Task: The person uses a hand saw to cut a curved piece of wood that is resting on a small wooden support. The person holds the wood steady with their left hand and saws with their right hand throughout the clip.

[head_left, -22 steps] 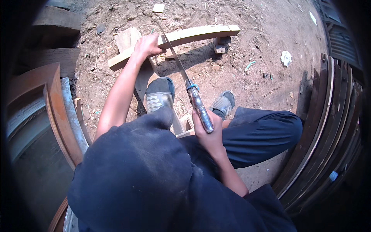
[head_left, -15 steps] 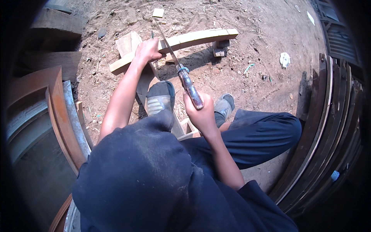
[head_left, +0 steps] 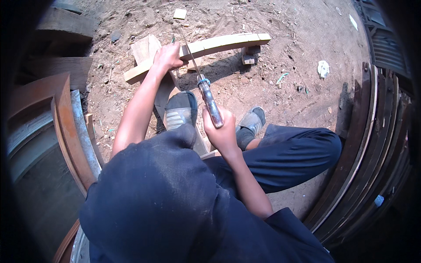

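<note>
A pale, slightly curved wooden bar (head_left: pixel 228 42) lies crosswise ahead of me, with several thin lines across its right part. My left hand (head_left: pixel 168 58) is closed over its left part, the fingers wrapped around the edge. My right hand (head_left: pixel 221 130) grips the mottled handle of a hand saw (head_left: pixel 209 101), which has a blue wrapping where the blade begins. The narrow blade crosses the bar just right of my left hand. How deep the blade sits in the wood cannot be made out. My sandalled left foot (head_left: pixel 181 111) rests on a board near the bar.
A small block (head_left: pixel 251 55) props the bar's right end, and a wooden support (head_left: pixel 147 48) lies under its left. Wooden frames (head_left: pixel 63 118) stand close on my left. Long dark planks (head_left: pixel 359 144) are stacked at right. A square offcut (head_left: pixel 180 14) lies on the dirt beyond.
My right hand has drawn the saw back toward me and slightly left, so its handle sits lower. My left hand and the bar have stayed in place.
</note>
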The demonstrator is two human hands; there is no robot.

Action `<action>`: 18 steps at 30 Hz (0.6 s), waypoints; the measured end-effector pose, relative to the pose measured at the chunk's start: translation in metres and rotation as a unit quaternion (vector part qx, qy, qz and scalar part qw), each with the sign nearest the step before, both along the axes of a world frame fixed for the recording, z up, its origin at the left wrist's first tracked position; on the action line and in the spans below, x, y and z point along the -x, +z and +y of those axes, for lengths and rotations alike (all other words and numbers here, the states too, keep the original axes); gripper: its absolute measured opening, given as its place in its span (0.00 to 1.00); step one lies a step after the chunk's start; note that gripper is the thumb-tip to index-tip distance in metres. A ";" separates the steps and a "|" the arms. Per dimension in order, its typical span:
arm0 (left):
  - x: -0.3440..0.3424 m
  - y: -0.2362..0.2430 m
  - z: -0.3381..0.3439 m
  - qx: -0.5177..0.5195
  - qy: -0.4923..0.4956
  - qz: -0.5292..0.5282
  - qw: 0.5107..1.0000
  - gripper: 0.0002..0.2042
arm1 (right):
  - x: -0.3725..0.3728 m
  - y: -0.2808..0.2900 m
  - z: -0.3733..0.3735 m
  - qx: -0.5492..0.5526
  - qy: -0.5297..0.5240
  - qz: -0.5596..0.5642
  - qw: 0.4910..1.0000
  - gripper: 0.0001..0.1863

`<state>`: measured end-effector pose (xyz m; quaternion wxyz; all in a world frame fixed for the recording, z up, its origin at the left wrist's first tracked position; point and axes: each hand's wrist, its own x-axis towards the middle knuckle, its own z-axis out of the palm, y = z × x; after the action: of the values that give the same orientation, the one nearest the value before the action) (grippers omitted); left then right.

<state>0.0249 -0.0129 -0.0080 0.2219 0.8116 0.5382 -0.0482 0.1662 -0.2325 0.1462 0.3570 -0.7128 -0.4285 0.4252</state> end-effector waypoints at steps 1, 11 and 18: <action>0.000 -0.001 -0.001 -0.006 0.002 0.005 1.000 0.22 | -0.004 0.010 -0.023 -0.016 -0.001 -0.001 1.000 0.10; -0.003 0.016 -0.002 0.065 0.007 0.012 0.998 0.19 | -0.003 -0.022 0.034 -0.011 0.011 0.011 1.000 0.11; 0.018 0.020 -0.009 0.034 0.008 0.019 0.999 0.21 | -0.021 0.019 -0.050 0.045 -0.014 0.045 0.998 0.08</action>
<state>0.0074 -0.0217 0.0124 0.2391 0.7986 0.5466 -0.0799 0.1872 -0.2822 0.1656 0.3492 -0.7142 -0.3826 0.4708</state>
